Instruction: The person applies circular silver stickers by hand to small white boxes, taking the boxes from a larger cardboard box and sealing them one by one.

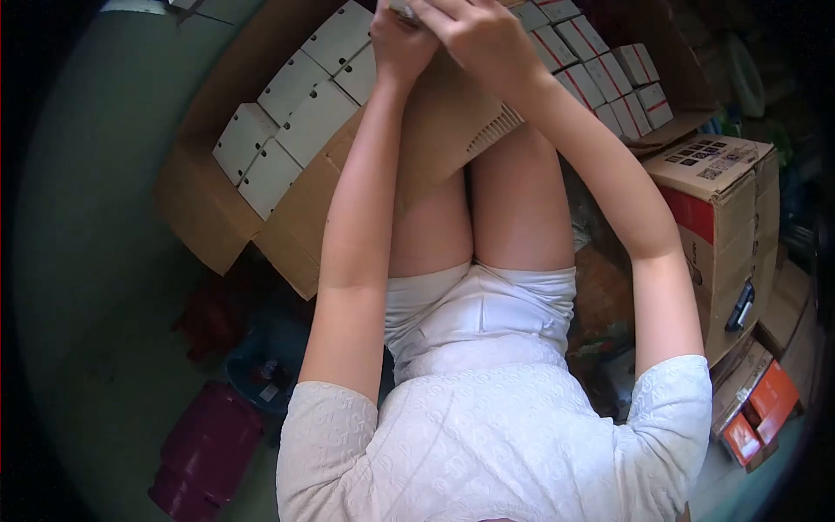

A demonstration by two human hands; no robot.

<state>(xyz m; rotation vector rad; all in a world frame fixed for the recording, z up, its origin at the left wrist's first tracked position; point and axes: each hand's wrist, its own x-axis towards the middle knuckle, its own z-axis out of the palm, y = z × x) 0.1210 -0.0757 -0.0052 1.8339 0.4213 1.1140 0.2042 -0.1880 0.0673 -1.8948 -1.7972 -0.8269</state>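
Note:
At the top edge my left hand (402,43) and my right hand (483,39) are close together over a large open cardboard box (348,161). My left hand is closed round a small pale object (404,10), mostly cut off by the frame, and I cannot make out what it is. The fingers of my right hand are bent onto the same object. Under my hands the box holds rows of white cartons (317,113) on the left and smaller white boxes with red stripes (606,76) on the right. A cardboard flap lies over my thighs.
A closed cardboard box (744,226) with a red panel stands at the right, a dark blue object (740,306) on its side. Orange-and-white boxes (771,400) lie below it. At the lower left are a purple container (209,448) and a blue basin (252,370).

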